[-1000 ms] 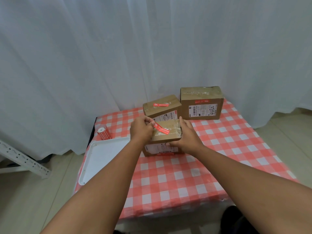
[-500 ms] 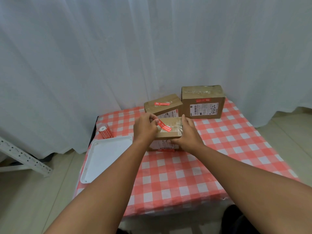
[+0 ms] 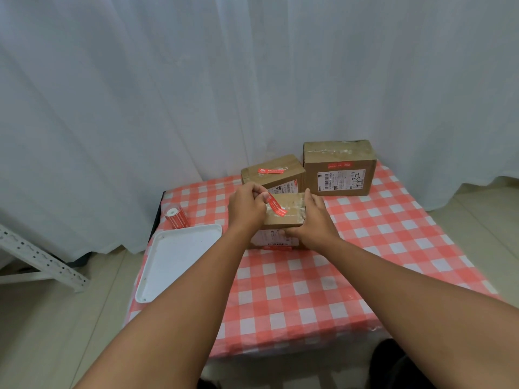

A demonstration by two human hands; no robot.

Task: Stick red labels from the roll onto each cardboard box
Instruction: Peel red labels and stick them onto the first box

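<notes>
Three cardboard boxes sit on the checked table. My left hand [image 3: 247, 206] pinches one end of a red label [image 3: 275, 206] whose other end lies slanted over the top of the nearest box [image 3: 286, 217]. My right hand [image 3: 314, 223] grips that box's right side and front edge. Behind it a second box [image 3: 273, 174] carries a red label on its top. At the back right, the biggest box [image 3: 339, 167] has a red label on its front face. The red label roll [image 3: 175, 216] lies at the table's left edge.
A white tray [image 3: 177, 256] lies on the red-and-white checked tablecloth [image 3: 309, 290], left of my arms. White curtains [image 3: 196, 94] hang right behind the table. A white metal frame [image 3: 42, 262] stands on the floor to the left.
My head and the view shifted slightly. My left hand has kept its pinch on the label while its free end settled lower over the box top. My right hand stays on the box.
</notes>
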